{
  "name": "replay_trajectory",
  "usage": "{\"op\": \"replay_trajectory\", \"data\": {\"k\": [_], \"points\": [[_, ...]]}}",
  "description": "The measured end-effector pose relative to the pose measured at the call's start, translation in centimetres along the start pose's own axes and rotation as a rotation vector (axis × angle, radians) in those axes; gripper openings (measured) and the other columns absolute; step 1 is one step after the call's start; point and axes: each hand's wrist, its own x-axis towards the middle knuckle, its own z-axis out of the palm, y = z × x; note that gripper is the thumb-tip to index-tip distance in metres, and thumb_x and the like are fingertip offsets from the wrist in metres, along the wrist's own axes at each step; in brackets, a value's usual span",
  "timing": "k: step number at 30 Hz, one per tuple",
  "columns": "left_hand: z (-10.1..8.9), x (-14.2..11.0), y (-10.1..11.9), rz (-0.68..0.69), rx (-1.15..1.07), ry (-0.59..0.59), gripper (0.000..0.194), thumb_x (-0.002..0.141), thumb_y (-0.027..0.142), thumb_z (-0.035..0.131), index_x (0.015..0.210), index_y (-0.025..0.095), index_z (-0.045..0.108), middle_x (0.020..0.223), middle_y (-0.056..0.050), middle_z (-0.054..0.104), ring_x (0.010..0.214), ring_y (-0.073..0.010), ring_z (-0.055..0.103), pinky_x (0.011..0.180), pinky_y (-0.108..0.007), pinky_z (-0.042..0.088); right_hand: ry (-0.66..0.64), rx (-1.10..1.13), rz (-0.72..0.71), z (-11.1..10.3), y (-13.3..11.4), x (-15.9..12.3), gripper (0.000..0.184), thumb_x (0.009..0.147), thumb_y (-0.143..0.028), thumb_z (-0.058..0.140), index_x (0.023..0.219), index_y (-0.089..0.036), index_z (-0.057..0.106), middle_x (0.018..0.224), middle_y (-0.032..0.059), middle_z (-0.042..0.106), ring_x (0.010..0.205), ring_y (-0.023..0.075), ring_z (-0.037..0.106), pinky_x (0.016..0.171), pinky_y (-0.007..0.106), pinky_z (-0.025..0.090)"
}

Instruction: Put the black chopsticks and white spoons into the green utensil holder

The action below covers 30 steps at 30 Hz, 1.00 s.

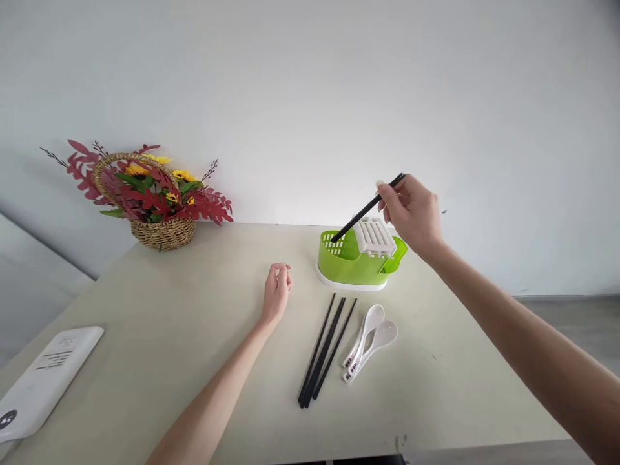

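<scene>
My right hand (411,210) pinches black chopsticks (365,210) near their upper end; I cannot tell how many. They slant down to the left, with the lower tips at the open left compartment of a green utensil holder (349,270). A white slatted rack (374,236) covers the holder's middle. On the table left of the holder rests my left hand (278,289), fingers curled in, and nothing shows in it. Several black chopsticks (325,352) lie in front of the holder. Beside them are white spoons (374,339), partly stacked.
At the back left, against the wall, stands a wicker basket (165,234) of red leaves and yellow flowers (138,171). A white flat device (55,374) lies at the table's left edge. The pale table (217,271) ends at the right above a grey floor.
</scene>
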Motion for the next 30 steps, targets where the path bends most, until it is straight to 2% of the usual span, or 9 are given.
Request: {"op": "replay_trajectory", "data": {"k": [5, 11, 18, 23, 30], "points": [[-0.2, 0.3, 0.1, -0.011, -0.043, 0.050, 0.028, 0.103, 0.049, 0.049, 0.094, 0.023, 0.054, 0.062, 0.008, 0.037, 0.047, -0.0081, 0.029, 0.044, -0.020, 0.023, -0.170, -0.175, 0.036, 1.4, 2.5, 1.8, 0.042, 0.098, -0.057, 0.062, 0.074, -0.024, 0.053, 0.064, -0.0016, 0.068, 0.057, 0.0136, 0.061, 0.063, 0.028, 0.047], [-0.3, 0.5, 0.3, -0.028, -0.088, 0.069, 0.028, 0.101, 0.048, 0.049, 0.089, 0.023, 0.051, 0.061, 0.009, 0.033, 0.046, -0.0074, 0.026, 0.044, -0.020, 0.022, -0.304, -0.237, 0.130, 2.5, 3.7, 3.3, 0.038, 0.100, -0.050, 0.060, 0.074, -0.023, 0.051, 0.065, -0.0011, 0.069, 0.056, 0.0139, 0.060, 0.062, 0.028, 0.044], [-0.1, 0.4, 0.4, -0.049, -0.090, 0.048, 0.028, 0.099, 0.047, 0.052, 0.087, 0.022, 0.051, 0.060, 0.009, 0.034, 0.047, -0.0071, 0.027, 0.044, -0.019, 0.022, -0.380, -0.273, 0.169, 3.5, 5.3, 4.4, 0.037, 0.099, -0.050, 0.057, 0.074, -0.023, 0.054, 0.068, 0.0000, 0.071, 0.059, 0.0139, 0.060, 0.066, 0.029, 0.044], [-0.2, 0.3, 0.4, -0.070, -0.086, 0.028, 0.028, 0.098, 0.048, 0.053, 0.087, 0.022, 0.052, 0.060, 0.009, 0.036, 0.046, -0.0070, 0.027, 0.043, -0.019, 0.021, -0.417, -0.304, 0.172, 4.3, 6.3, 5.4, 0.042, 0.096, -0.057, 0.057, 0.073, -0.022, 0.055, 0.071, 0.0010, 0.071, 0.059, 0.0136, 0.056, 0.060, 0.028, 0.040], [-0.3, 0.4, -0.1, -0.092, -0.079, -0.014, 0.031, 0.097, 0.050, 0.053, 0.086, 0.021, 0.052, 0.061, 0.009, 0.036, 0.047, -0.0067, 0.026, 0.044, -0.019, 0.021, -0.470, -0.401, 0.187, 5.5, 7.3, 5.9, 0.048, 0.095, -0.060, 0.059, 0.067, -0.023, 0.048, 0.058, -0.0026, 0.053, 0.057, 0.0141, 0.047, 0.058, 0.029, 0.033]]}}
